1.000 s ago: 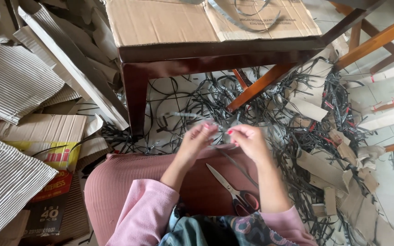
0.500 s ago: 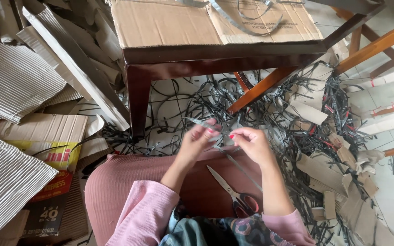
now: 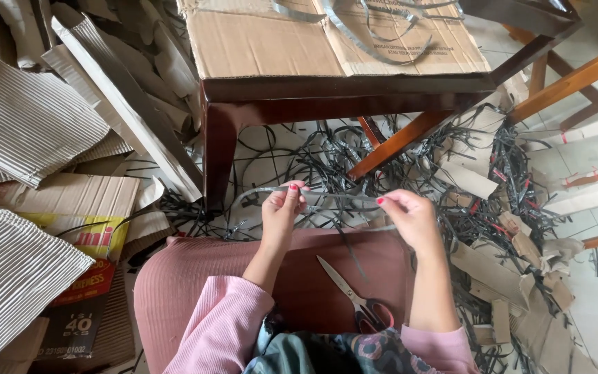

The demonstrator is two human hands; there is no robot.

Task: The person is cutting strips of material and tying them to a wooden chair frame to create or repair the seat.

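Both hands have drawn a little apart since a second ago, when they sat close together over one spot, and the strip between them now runs out nearly straight; the scissors and the heaps around have not shifted.

Stacked sheets of grey corrugated cardboard (image 3: 25,125) fill the floor to the person's left, and a dark red-brown wooden table (image 3: 340,90) stands ahead, topped with a flattened brown carton (image 3: 271,41) on which a few curled grey bands lie. Under and beyond the table spreads a tangle of black and grey plastic strapping offcuts (image 3: 313,156), mixed with torn cardboard pieces on the right. On the pink-clad lap rests a dark red board (image 3: 320,291) carrying a pair of steel scissors with red handles (image 3: 354,298), lying untouched just below the hands.

The left hand (image 3: 279,211) pinches one end of a thin grey plastic strap (image 3: 337,199) between thumb and fingertips, and the right hand (image 3: 410,218) grips the other end the same way, so the strap is held taut in the air above the lap, in front of the table's leg.

By my reading the step in hand is straightening or measuring off a length of strap. The next move would call for one hand to keep its pinch while the other frees itself for the scissors, without letting the springy strap curl back.
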